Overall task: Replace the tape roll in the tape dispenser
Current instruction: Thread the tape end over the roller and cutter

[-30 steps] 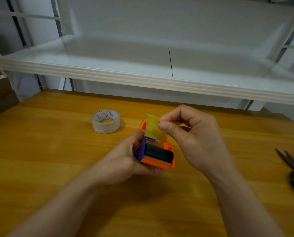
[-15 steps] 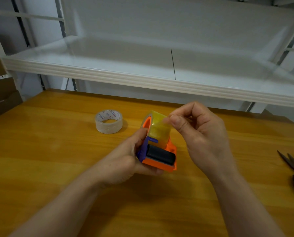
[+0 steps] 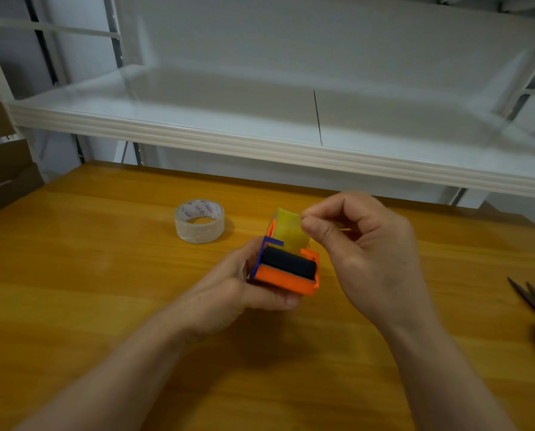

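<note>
dispenser [image 3: 286, 269] in left hand [image 3: 229, 293]; right hand [image 3: 362, 244] apparently pinching tape [image 3: 289, 227].

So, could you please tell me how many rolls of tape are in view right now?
2. A clear roll lies flat on the table, left of the hands. A yellowish roll sits in the orange dispenser held by the left hand. None appear hidden.

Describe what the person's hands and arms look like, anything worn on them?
Both are bare. The left hand and right hand have no gloves, and no rings or watch show from this view. Both forearms are uncovered right down to the bottom edge of the picture, with no sleeve in sight. Fingernails look short and unpainted.
</note>
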`<act>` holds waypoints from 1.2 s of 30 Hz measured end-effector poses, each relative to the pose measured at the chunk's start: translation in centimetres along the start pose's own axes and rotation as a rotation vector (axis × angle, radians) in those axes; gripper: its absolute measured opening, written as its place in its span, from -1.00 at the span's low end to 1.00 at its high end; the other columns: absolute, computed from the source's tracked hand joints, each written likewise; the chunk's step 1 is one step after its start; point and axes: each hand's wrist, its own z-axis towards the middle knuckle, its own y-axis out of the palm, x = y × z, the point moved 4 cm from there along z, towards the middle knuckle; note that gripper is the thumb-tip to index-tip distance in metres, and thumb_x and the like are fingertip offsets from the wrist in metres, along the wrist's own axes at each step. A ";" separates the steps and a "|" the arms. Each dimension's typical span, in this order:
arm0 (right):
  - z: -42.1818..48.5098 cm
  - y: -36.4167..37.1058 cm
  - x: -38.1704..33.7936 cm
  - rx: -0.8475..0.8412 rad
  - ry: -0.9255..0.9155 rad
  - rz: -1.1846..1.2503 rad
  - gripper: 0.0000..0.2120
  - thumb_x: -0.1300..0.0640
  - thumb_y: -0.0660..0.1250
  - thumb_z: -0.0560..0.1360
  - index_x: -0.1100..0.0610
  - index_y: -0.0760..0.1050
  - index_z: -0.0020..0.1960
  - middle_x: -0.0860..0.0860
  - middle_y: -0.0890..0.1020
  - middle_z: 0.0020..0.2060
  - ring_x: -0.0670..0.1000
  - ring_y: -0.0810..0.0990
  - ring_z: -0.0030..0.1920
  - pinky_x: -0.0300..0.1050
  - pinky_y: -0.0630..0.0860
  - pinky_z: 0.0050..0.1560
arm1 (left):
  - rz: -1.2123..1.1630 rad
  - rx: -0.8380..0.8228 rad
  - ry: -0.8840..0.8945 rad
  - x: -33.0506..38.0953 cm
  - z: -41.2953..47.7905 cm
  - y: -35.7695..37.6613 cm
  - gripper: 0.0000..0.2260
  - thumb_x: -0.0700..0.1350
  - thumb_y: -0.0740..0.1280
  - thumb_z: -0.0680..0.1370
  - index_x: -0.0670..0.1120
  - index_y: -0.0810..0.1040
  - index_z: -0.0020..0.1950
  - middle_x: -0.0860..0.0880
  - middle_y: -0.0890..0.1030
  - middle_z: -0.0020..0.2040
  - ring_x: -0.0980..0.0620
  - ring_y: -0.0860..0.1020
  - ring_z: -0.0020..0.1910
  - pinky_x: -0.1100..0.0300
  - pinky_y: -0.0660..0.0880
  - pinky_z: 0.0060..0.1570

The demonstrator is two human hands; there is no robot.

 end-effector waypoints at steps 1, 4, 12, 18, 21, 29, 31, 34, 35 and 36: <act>0.0 0.0 -0.1 -0.011 -0.012 -0.010 -0.93 0.18 0.44 0.51 0.02 0.61 -0.10 -0.13 0.65 -0.16 -0.08 0.63 -0.08 -0.13 0.60 -0.14 | -0.003 0.006 0.005 0.0 0.0 0.0 -0.69 -0.25 0.48 0.42 0.04 0.52 0.05 0.21 0.67 -0.19 0.27 0.63 -0.15 0.43 0.50 -0.14; -0.1 0.2 -0.4 -0.025 -0.038 -0.014 -0.92 0.20 0.43 0.52 0.03 0.60 -0.10 -0.12 0.63 -0.16 -0.08 0.62 -0.09 -0.11 0.60 -0.15 | 0.010 0.004 0.003 0.1 0.1 0.1 -0.67 -0.23 0.47 0.39 0.02 0.50 0.09 0.18 0.67 -0.17 0.27 0.63 -0.15 0.42 0.51 -0.14; -0.3 0.3 -1.0 0.008 -0.139 -0.136 -0.94 0.19 0.43 0.52 0.05 0.60 -0.10 -0.13 0.61 -0.16 -0.12 0.60 -0.10 -0.15 0.56 -0.17 | 0.066 -0.005 -0.015 0.4 0.1 0.2 -0.52 -0.15 0.49 0.38 0.08 0.41 0.22 0.23 0.68 -0.17 0.27 0.63 -0.13 0.41 0.50 -0.11; -0.4 0.1 -1.5 0.037 -0.173 -0.176 -0.93 0.19 0.45 0.51 0.04 0.62 -0.10 -0.12 0.62 -0.17 -0.13 0.60 -0.11 -0.11 0.57 -0.17 | 0.088 0.018 0.007 0.5 0.2 0.2 -0.45 -0.15 0.49 0.39 0.10 0.38 0.31 0.23 0.68 -0.13 0.25 0.63 -0.09 0.34 0.52 -0.07; -0.6 0.2 -1.8 0.042 -0.187 -0.232 -0.95 0.17 0.45 0.51 0.04 0.63 -0.09 -0.11 0.61 -0.17 -0.13 0.60 -0.13 -0.11 0.57 -0.19 | 0.092 0.013 0.009 0.6 0.2 0.3 -0.27 -0.18 0.50 0.42 -0.07 0.23 0.51 0.26 0.66 -0.12 0.27 0.62 -0.08 0.36 0.51 -0.06; -1.0 1.0 -2.7 -0.023 -0.287 -0.356 -0.91 0.07 0.35 0.52 0.03 0.63 -0.06 -0.07 0.58 -0.16 -0.05 0.60 -0.21 0.00 0.56 -0.38 | 0.054 0.019 -0.051 -0.1 0.2 -0.2 -0.49 -0.13 0.47 0.39 -0.04 0.37 0.28 0.25 0.63 -0.21 0.33 0.57 -0.20 0.43 0.47 -0.16; -1.1 1.1 -2.9 -0.035 -0.315 -0.380 -0.90 0.07 0.34 0.52 0.02 0.64 -0.06 -0.06 0.59 -0.17 -0.01 0.60 -0.24 0.04 0.55 -0.41 | 0.040 0.037 -0.054 -0.2 0.1 -0.3 -0.40 -0.10 0.47 0.38 -0.10 0.35 0.37 0.25 0.63 -0.20 0.33 0.57 -0.20 0.45 0.46 -0.18; -1.0 0.8 -2.6 -0.016 -0.296 -0.345 -0.92 0.09 0.37 0.51 0.03 0.65 -0.06 -0.06 0.59 -0.17 -0.03 0.60 -0.22 0.01 0.56 -0.38 | 0.036 0.026 -0.055 -0.2 0.1 -0.2 -0.21 -0.15 0.49 0.41 -0.19 0.17 0.55 0.25 0.65 -0.19 0.33 0.59 -0.19 0.45 0.48 -0.16; -0.9 0.6 -2.4 -0.004 -0.281 -0.324 -0.93 0.11 0.39 0.51 0.05 0.65 -0.07 -0.06 0.60 -0.17 -0.04 0.60 -0.20 0.00 0.57 -0.35 | 0.053 0.012 -0.056 -0.2 0.1 -0.1 -0.21 -0.22 0.49 0.45 -0.24 0.12 0.56 0.25 0.65 -0.20 0.33 0.60 -0.19 0.43 0.49 -0.16; -0.8 0.4 -2.3 0.006 -0.267 -0.301 -0.94 0.12 0.40 0.51 0.06 0.65 -0.07 -0.06 0.60 -0.17 -0.05 0.60 -0.18 -0.02 0.58 -0.32 | 0.071 0.001 -0.056 -0.2 0.2 0.1 -0.22 -0.29 0.47 0.48 -0.27 0.08 0.56 0.25 0.65 -0.21 0.32 0.60 -0.20 0.42 0.50 -0.16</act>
